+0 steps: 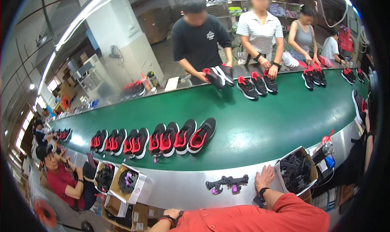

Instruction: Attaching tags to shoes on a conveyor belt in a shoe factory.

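My right hand (265,178) lies flat on the metal edge of the bench, fingers stretched out, holding nothing. It is beside a white carton (315,172) full of black plastic pieces. To its left, two black plastic pieces that look like shoe hangers (226,184), with purple tags, lie on the metal. My left hand (172,213) is low at the near edge of the bench, close to my red shirt; its fingers are hidden. Ahead, a row of black sneakers with red linings (165,139) stands on the green conveyor belt (142,110).
Across the belt a person in black holds a pair of sneakers (219,76); others handle more sneakers (256,84) to the right. Open boxes of black hangers (129,183) stand at the left near edge. A dark cylinder (323,150) stands behind the right carton. A seated person works at far left.
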`<state>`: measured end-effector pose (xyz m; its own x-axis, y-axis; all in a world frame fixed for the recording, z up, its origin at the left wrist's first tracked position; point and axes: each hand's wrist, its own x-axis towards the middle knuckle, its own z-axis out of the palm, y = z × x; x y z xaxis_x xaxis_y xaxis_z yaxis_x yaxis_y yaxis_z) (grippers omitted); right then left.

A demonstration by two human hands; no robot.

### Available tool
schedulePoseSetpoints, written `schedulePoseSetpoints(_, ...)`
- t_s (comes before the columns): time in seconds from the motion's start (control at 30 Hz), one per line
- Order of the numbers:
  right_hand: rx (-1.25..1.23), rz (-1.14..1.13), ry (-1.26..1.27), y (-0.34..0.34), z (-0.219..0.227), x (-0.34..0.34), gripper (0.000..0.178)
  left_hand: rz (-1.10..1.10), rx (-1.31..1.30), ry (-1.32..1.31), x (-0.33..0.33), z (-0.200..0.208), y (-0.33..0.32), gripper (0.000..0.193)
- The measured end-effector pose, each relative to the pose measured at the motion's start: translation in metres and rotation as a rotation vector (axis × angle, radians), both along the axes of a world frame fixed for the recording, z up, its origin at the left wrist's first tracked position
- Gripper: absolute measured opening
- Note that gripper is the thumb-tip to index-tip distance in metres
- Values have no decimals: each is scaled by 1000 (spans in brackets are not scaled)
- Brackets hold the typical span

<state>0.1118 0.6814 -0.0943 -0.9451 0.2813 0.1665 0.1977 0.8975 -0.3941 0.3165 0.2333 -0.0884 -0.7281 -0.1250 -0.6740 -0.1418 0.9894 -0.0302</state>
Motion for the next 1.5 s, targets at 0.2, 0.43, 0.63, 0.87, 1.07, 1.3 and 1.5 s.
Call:
schedulePoseSetpoints(0.2,-14,14,2,0,4,1,60,45,-58,-57,-13,-3,3,31)
schedulePoseSetpoints(0.43,13,3,8,-1,1,1,61,-30,88,-259,-44,27,-8,27)
schedulePoseSetpoints(0.63,34,-22,-30,-4,2,0,61,183,284,98,-94,41,-38,31)
schedulePoseSetpoints(0.87,67,-34,-113,0,5,-9,56,33,226,397,-159,56,-79,26)
schedulePoseSetpoints(1.07,6,367,121,-58,56,-31,46,38,374,698,-205,61,-123,31)
schedulePoseSetpoints(1.3,182,1012,-278,-183,108,-18,38,-20,320,815,-268,82,-169,66)
schedulePoseSetpoints(1.5,306,964,-478,-192,98,-22,33,-255,304,798,-329,85,-190,60)
